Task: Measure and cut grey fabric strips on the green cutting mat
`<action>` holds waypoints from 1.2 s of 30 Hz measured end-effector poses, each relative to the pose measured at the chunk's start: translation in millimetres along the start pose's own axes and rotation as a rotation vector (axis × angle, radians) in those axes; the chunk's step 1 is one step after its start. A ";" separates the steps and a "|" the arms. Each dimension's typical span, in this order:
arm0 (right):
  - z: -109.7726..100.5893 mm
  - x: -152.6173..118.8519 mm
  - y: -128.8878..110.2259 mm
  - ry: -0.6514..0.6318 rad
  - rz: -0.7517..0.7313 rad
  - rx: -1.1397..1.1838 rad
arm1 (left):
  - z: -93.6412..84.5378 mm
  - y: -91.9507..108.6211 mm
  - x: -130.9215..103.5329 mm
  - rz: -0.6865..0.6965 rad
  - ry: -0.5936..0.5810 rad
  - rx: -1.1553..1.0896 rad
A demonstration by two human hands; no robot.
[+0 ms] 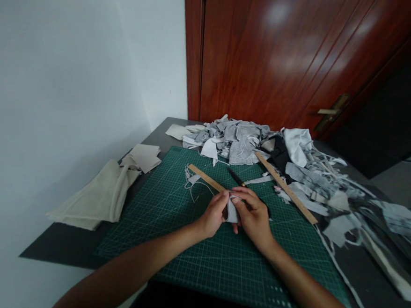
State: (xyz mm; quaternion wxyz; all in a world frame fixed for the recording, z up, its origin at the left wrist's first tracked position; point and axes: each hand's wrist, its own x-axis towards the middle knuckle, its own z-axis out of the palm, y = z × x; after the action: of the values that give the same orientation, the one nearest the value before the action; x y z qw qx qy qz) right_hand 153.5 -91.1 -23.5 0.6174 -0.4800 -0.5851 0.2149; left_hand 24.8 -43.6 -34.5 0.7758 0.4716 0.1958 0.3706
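Between my two hands is a small folded piece of pale grey fabric (233, 213), held above the green cutting mat. My left hand (215, 213) pinches its left edge with closed fingers. From the other side my right hand (252, 213) grips it, thumb on the front face and fingers curled over the top. Just beyond my hands a wooden ruler (206, 176) lies on the cutting mat (184, 253), its near end hidden behind them. A black-handled tool (236, 177), partly covered by my right hand, rests behind. Loose pale cord (195, 183) curls beside the ruler.
A heap of grey fabric scraps (241, 142) spreads along the table's back and right side. A second wooden ruler (287, 189) leans across the scraps. Folded cream cloth (99, 196) lies at the left edge. A wall (91, 71) and a brown door (268, 60) stand close behind.
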 end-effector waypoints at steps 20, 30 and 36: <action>-9.1 11.2 2.5 -0.004 -0.019 -0.118 | -9.5 20.3 5.3 -0.036 -0.185 0.448; -7.8 12.3 7.4 -0.019 0.156 0.048 | -28.4 46.5 15.0 -0.028 -0.099 0.604; -14.6 17.3 4.4 -0.141 0.202 -0.039 | -25.4 47.1 11.7 -0.053 -0.115 0.715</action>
State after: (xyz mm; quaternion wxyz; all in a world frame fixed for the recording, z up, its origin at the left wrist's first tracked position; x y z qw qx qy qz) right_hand 172.2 -79.7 -16.1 0.5405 -0.5320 -0.5798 0.2977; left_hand -2.7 -6.6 -4.8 0.5808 0.7280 0.2812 0.2314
